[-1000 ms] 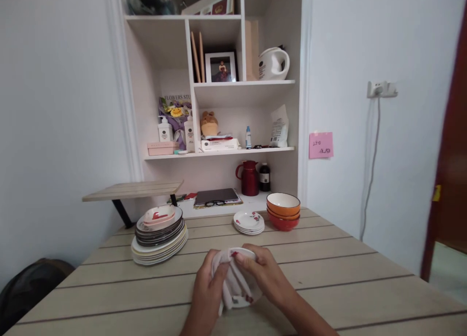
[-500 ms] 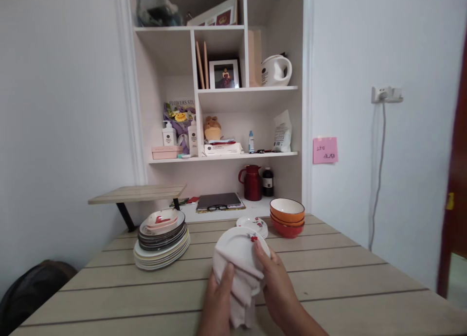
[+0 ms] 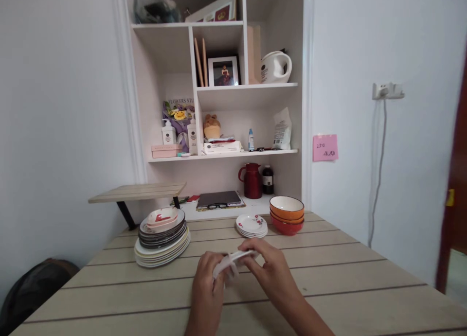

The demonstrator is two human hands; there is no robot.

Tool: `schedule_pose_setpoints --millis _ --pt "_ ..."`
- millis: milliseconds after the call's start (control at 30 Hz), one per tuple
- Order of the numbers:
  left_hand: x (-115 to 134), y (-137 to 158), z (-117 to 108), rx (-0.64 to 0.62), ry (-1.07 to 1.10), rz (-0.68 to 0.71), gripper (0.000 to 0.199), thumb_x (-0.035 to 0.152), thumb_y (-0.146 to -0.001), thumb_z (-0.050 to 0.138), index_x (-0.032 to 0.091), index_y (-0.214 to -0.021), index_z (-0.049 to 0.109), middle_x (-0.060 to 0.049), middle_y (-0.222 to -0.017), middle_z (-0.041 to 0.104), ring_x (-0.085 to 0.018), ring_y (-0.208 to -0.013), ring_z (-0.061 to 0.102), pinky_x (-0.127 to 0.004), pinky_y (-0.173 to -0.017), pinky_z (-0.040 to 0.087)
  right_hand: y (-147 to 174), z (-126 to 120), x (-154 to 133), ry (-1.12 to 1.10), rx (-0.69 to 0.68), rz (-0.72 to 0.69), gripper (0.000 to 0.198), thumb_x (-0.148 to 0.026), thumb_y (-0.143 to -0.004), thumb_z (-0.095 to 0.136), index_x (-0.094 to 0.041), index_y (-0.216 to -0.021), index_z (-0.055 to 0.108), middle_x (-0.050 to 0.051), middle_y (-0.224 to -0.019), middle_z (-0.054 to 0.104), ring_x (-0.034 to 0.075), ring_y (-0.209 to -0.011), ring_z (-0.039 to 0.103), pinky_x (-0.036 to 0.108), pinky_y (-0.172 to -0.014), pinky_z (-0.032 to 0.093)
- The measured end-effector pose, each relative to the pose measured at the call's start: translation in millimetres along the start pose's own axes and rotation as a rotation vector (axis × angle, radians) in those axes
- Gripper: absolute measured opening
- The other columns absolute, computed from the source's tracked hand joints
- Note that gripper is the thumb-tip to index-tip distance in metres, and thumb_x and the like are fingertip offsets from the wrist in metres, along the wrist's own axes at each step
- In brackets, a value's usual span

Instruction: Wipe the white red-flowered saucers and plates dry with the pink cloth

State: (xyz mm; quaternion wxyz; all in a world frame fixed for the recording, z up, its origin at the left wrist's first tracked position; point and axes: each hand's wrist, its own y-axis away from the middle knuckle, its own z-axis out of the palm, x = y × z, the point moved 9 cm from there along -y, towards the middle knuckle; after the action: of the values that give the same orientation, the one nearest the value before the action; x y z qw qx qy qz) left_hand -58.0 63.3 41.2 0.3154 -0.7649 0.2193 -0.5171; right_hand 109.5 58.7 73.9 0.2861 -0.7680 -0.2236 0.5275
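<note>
Over the near middle of the table I hold a small white plate (image 3: 246,253), turned almost edge-on, with a pale cloth (image 3: 223,265) folded around its left side. My left hand (image 3: 208,280) is closed on the cloth at the left edge, pressing it against the plate. At the right edge my right hand (image 3: 272,264) pinches the plate between thumb and fingers. Most of the plate's face is hidden at this angle. Behind my hands lies a short stack of small white plates (image 3: 251,223) with red flowers.
Nested orange and red bowls (image 3: 287,215) stand right of the small plates. A taller stack of plates (image 3: 162,262) with small dishes on top is at the left, beside a raised wooden shelf (image 3: 138,192). Behind, a red jug (image 3: 252,181) stands in the shelving.
The plate has tilted from facing me to nearly edge-on, its red-flowered face now out of sight. Both hands have turned with it, and the cloth no longer hangs down in front.
</note>
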Motion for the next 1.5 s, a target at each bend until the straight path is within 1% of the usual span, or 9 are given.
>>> schedule_pose_setpoints --millis 133,400,567,700,800,933,1067,1267,1500 --pt "0 1 8 -0.056 0.048 -0.013 0.019 0.025 -0.081 0.056 0.022 -0.093 0.071 -0.007 -0.09 0.067 -0.023 -0.087 0.062 -0.033 -0.08 0.049 1 14 2 -0.092 -0.133 0.039 0.009 -0.017 -0.077 0.064 -0.023 -0.074 0.071 0.0 -0.071 0.068 0.018 -0.069 0.059 0.027 -0.065 0.041" --pt "-27 8 14 0.078 0.391 -0.365 0.031 0.049 -0.077 0.066 0.018 -0.086 0.065 0.0 -0.07 0.064 -0.016 -0.065 0.059 -0.023 -0.061 0.047 10 28 37 -0.566 0.011 0.304 0.017 -0.034 -0.077 0.069 -0.018 -0.074 0.065 -0.004 -0.06 0.054 0.012 -0.057 0.043 0.024 -0.053 0.033" --pt "-34 15 19 0.262 0.577 -0.493 0.049 0.056 -0.069 0.072 0.017 -0.098 0.067 -0.006 -0.089 0.073 -0.021 -0.084 0.068 -0.026 -0.075 0.052 18 39 52 -0.931 0.149 0.487 0.037 -0.043 -0.075 0.073 -0.019 -0.103 0.067 0.004 -0.082 0.07 0.017 -0.069 0.059 0.026 -0.062 0.044" --pt "-42 19 17 0.312 0.552 -0.534 0.048 0.054 -0.066 0.075 0.015 -0.094 0.069 -0.008 -0.088 0.074 -0.023 -0.087 0.069 -0.028 -0.076 0.053 20 53 53 -1.084 0.103 0.57 0.049 -0.044 -0.072 0.075 -0.019 -0.113 0.064 0.009 -0.1 0.074 0.023 -0.084 0.066 0.032 -0.073 0.049" --pt "-40 18 6 0.319 0.464 -0.497 0.043 0.052 -0.069 0.072 0.016 -0.092 0.069 -0.007 -0.086 0.073 -0.023 -0.083 0.068 -0.028 -0.073 0.052 16 47 50 -0.915 0.042 0.505 0.046 -0.042 -0.075 0.072 -0.02 -0.114 0.064 0.009 -0.103 0.073 0.025 -0.088 0.065 0.034 -0.076 0.049" --pt "-24 6 0 0.161 0.259 -0.295 0.025 0.042 -0.077 0.065 0.019 -0.086 0.071 -0.005 -0.079 0.07 -0.022 -0.077 0.065 -0.029 -0.074 0.051 5 14 38 -0.32 0.084 0.23 0.033 -0.029 -0.072 0.072 -0.023 -0.104 0.069 0.005 -0.095 0.073 0.024 -0.085 0.063 0.034 -0.078 0.047" --pt "-14 1 -2 0.077 0.072 -0.107 0.02 0.028 -0.079 0.058 0.021 -0.091 0.073 -0.007 -0.086 0.069 -0.024 -0.084 0.065 -0.033 -0.079 0.051 1 3 30 -0.037 0.065 0.097 0.017 -0.02 -0.075 0.065 -0.025 -0.09 0.071 0.005 -0.092 0.072 0.025 -0.086 0.063 0.034 -0.079 0.045" --pt "7 3 6 -0.03 -0.074 0.11 0.032 0.012 -0.072 0.052 0.024 -0.094 0.072 -0.007 -0.093 0.07 -0.025 -0.091 0.064 -0.036 -0.083 0.051 -2 14 10 -0.045 -0.143 -0.022 0.023 -0.01 -0.071 0.06 -0.025 -0.084 0.072 0.003 -0.089 0.072 0.022 -0.085 0.063 0.03 -0.078 0.044" --pt "-8 -1 4 0.033 0.036 -0.095 0.013 0.021 -0.072 0.056 0.022 -0.075 0.068 -0.006 -0.077 0.065 -0.023 -0.077 0.061 -0.031 -0.072 0.049 3 24 21 -0.282 -0.149 0.142 0.008 -0.024 -0.077 0.061 -0.02 -0.074 0.068 -0.001 -0.067 0.061 0.017 -0.066 0.052 0.026 -0.062 0.038"
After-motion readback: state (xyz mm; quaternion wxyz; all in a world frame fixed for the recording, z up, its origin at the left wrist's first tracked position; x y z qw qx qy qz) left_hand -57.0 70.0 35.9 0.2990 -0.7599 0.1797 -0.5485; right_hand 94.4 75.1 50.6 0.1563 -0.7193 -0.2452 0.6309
